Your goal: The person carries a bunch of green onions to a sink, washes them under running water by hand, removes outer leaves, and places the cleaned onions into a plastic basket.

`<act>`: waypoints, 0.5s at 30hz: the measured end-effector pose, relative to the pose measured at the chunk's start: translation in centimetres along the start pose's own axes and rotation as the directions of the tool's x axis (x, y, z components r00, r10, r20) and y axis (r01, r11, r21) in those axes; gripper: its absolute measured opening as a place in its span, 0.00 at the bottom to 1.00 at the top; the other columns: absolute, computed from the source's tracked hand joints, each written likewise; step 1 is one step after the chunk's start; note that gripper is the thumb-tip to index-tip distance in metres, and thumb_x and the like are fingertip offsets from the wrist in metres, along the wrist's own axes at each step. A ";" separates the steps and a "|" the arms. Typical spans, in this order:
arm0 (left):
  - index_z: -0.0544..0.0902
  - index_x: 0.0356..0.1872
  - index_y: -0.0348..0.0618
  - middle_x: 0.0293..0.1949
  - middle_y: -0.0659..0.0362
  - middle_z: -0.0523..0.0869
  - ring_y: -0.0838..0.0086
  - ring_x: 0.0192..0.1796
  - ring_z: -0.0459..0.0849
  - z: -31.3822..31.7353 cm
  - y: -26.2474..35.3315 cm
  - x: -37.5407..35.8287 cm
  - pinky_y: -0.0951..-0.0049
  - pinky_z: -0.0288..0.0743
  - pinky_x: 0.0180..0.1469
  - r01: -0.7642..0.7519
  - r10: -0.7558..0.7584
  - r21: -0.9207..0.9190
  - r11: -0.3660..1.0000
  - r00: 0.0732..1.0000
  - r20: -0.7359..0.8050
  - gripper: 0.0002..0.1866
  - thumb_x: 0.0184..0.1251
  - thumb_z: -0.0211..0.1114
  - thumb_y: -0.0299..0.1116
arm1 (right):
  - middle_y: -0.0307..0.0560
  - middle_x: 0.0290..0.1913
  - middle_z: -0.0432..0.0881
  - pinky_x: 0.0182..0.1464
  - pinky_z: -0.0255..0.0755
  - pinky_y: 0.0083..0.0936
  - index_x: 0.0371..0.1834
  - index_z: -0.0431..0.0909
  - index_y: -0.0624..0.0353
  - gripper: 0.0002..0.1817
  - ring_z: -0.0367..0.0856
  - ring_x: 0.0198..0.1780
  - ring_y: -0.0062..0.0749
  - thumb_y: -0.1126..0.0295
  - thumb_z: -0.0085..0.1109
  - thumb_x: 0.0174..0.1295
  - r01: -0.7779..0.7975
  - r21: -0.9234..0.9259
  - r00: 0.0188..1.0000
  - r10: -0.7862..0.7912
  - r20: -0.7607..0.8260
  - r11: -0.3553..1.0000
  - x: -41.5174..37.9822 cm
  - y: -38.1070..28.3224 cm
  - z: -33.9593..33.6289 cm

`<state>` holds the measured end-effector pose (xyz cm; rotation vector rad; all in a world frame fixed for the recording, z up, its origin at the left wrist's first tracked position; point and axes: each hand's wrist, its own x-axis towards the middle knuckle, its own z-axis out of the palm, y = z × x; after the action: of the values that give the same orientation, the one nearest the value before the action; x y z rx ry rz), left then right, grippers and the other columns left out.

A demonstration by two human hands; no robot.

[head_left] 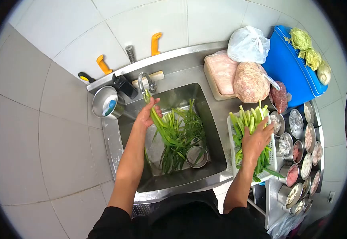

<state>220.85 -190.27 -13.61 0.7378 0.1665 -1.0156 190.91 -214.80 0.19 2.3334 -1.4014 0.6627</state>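
My left hand (147,114) is closed round the pale stalk ends of some green onions (160,126) just below the curved tap (144,82). Their long leaves hang into the metal sink (217,153). More loose green onions (189,123) lie in the sink, beside and partly over a small round metal bowl (196,156). On the right, my right hand (257,140) lies with fingers spread on a pile of green onions (246,118) in a white perforated basket (274,159). The undersides of those fingers are hidden.
A metal pot (108,102) and black bottle (125,87) stand left of the tap. Behind the basket are a tub of pale meat (222,73), bagged minced meat (252,82) and a blue bin (283,59). Several metal food containers (293,175) line the right side.
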 end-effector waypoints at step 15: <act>0.66 0.62 0.40 0.55 0.49 0.78 0.58 0.54 0.81 -3.0 2.3 -4.1 0.58 0.76 0.59 -0.305 0.329 0.195 0.932 0.939 -0.104 0.26 0.59 0.53 0.16 | 0.39 0.32 0.83 0.34 0.71 0.18 0.40 0.81 0.65 0.10 0.78 0.30 0.18 0.69 0.61 0.61 -0.676 0.731 0.651 -0.543 0.531 -0.097 -12.7 -29.3 12.0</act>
<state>221.15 -184.72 -12.88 0.9622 0.0705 -0.6754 214.40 -198.29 -18.22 4.4130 -1.4882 1.1222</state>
